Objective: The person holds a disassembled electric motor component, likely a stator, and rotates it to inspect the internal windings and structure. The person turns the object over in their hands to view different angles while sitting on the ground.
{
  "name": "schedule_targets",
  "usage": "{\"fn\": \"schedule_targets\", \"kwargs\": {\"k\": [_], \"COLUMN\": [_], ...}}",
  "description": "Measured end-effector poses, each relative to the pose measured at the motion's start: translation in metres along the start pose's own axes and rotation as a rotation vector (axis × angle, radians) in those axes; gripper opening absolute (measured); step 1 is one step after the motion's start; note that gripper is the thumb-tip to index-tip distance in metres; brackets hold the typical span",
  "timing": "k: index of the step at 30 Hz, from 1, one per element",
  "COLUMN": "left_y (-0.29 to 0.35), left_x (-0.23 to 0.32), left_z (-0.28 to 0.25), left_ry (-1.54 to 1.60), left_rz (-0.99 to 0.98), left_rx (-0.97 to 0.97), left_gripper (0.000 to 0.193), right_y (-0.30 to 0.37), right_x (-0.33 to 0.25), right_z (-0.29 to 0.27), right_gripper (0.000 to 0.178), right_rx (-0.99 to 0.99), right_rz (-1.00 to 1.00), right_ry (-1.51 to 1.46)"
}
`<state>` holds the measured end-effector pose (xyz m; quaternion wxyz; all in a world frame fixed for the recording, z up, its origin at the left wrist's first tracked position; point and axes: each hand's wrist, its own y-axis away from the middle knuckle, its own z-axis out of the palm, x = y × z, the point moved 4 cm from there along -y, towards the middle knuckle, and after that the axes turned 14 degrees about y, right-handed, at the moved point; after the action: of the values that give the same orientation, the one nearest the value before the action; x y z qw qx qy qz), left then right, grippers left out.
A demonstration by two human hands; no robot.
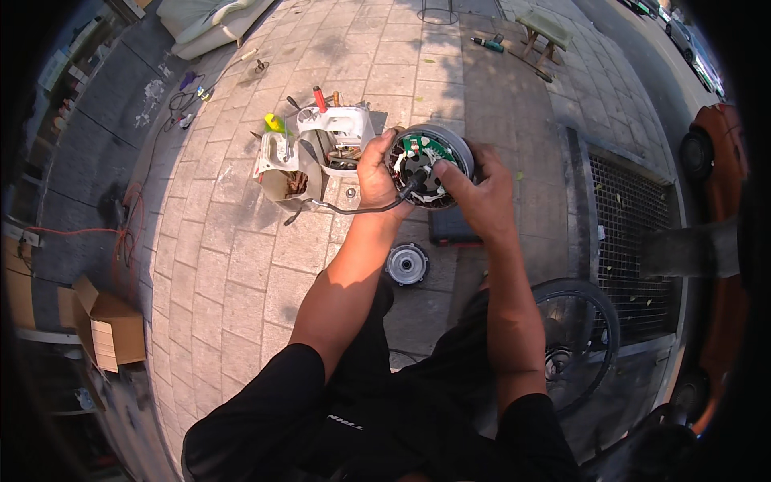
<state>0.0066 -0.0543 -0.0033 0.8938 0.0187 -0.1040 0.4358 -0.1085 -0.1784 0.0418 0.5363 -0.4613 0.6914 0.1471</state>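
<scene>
Gripping a hub motor (430,165), both the left hand (377,173) and right hand (475,193) above sunlit paving (241,241)

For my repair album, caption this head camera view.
Both hands, left hand and right hand, hold an opened hub motor above paving.

Round open hub motor (427,165): grey metal rim, green circuit board inside, white and dark parts around a black centre. Thick cable (353,210) leaving it: black. White plastic tool caddy (321,145) holds a red-handled tool (320,99) and a yellow-green handled tool (275,124). Small round metal cover (406,263) on the ground: silver-grey with darker centre. Paving stones (241,257): pale beige, laid in a staggered brick pattern. Open cardboard box (108,325): brown. Drain grate (634,233): dark fine mesh. Spoked wheel (574,337): black tyre. Sleeves (265,418): black.
</scene>
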Motion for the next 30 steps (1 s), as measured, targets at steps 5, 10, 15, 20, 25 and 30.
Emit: {"fn": "schedule_targets", "kwargs": {"k": [5, 10, 15, 20, 25, 30], "left_y": [0.0, -0.001, 0.0, 0.001, 0.002, -0.001], "left_x": [0.0, 0.0, -0.004, -0.007, -0.008, -0.011], "left_z": [0.001, 0.0, -0.003, 0.001, -0.005, -0.007], "left_ry": [0.006, 0.016, 0.068, 0.131, 0.138, 0.161], "left_rz": [-0.029, -0.054, -0.072, -0.068, -0.008, -0.065], "left_rx": [0.022, -0.001, -0.007, -0.01, 0.024, 0.021], "left_gripper": [0.029, 0.029, 0.031, 0.027, 0.022, 0.021], "right_y": [-0.001, -0.002, -0.001, 0.0, -0.002, 0.0], "right_x": [0.004, 0.009, 0.009, 0.016, 0.019, 0.022], "right_z": [-0.001, -0.001, -0.003, -0.004, -0.004, -0.003], "right_gripper": [0.06, 0.062, 0.062, 0.066, 0.066, 0.064], "right_rx": [-0.036, -0.067, -0.08, -0.077, -0.074, -0.03], "right_rz": [0.014, 0.049, 0.065, 0.083, 0.075, 0.087], "right_ry": [-0.027, -0.053, -0.084, -0.097, -0.09, -0.083]}}
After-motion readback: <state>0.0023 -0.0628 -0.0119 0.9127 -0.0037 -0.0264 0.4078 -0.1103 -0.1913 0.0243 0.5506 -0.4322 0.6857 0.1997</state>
